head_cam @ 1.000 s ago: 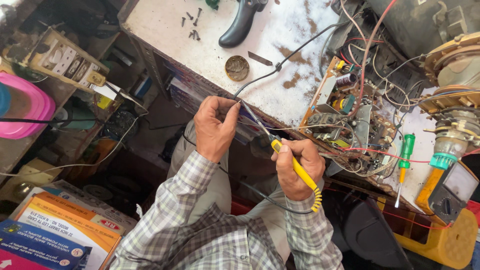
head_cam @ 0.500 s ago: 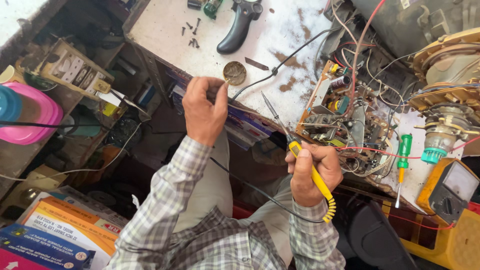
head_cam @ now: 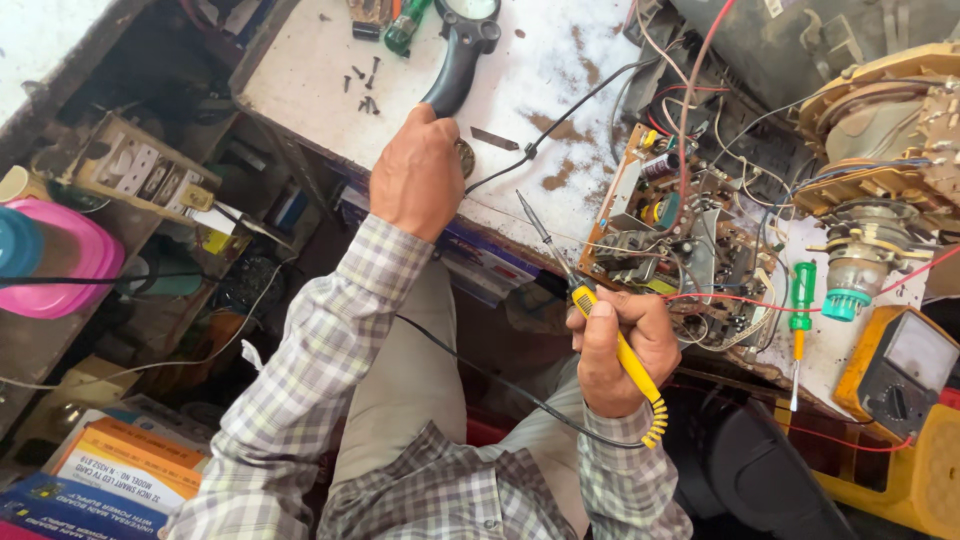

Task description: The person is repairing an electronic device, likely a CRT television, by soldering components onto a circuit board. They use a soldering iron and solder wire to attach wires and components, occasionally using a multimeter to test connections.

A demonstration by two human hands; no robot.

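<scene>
My right hand [head_cam: 617, 345] grips a yellow-handled soldering iron [head_cam: 600, 325], its metal tip pointing up and left over the bench edge, close to a brown circuit board [head_cam: 680, 240] full of parts and wires. My left hand [head_cam: 418, 178] reaches out over the white benchtop [head_cam: 320, 70] and rests by the black handle of a magnifying glass [head_cam: 455, 65]. A small round tin [head_cam: 466, 155] is mostly hidden behind that hand. I cannot tell whether the fingers hold anything.
A green-handled screwdriver [head_cam: 800, 310] and a yellow multimeter [head_cam: 895, 370] lie at the right. Loose screws [head_cam: 362, 85] dot the benchtop. A tube yoke assembly [head_cam: 880, 150] sits at the far right. A pink container [head_cam: 60, 260] and boxes [head_cam: 100, 470] are at the left.
My left hand has moved up and away from the right hand, onto the benchtop by the magnifier handle. The right hand with the soldering iron has dropped slightly lower.
</scene>
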